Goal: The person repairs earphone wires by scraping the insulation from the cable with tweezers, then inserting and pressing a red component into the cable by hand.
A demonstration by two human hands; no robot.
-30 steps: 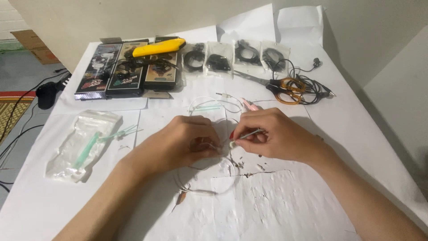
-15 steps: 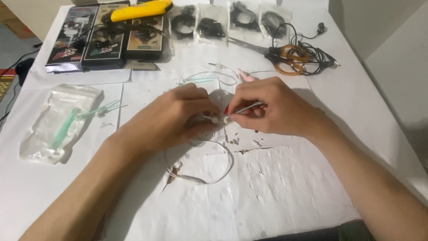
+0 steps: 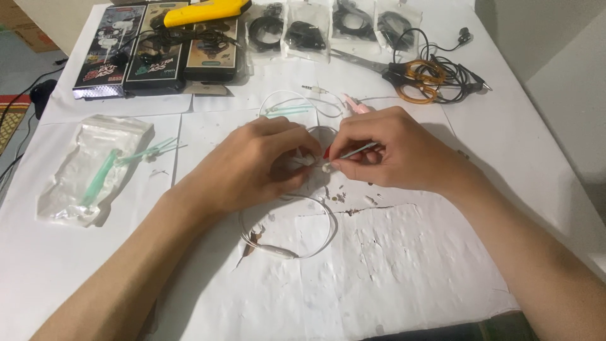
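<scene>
While my left hand (image 3: 255,167) pinches the small white earbud (image 3: 326,166) steady at mid-table, my right hand (image 3: 394,151) grips a thin stick (image 3: 356,151), tip against it, so the bud sits between both fingertips. Its white cable (image 3: 312,243) loops nearer me; scissors (image 3: 404,72) lie far right.

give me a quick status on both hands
Left hand pinches white earphone piece. Right hand holds thin swab stick at it. White cable loops below.
</scene>
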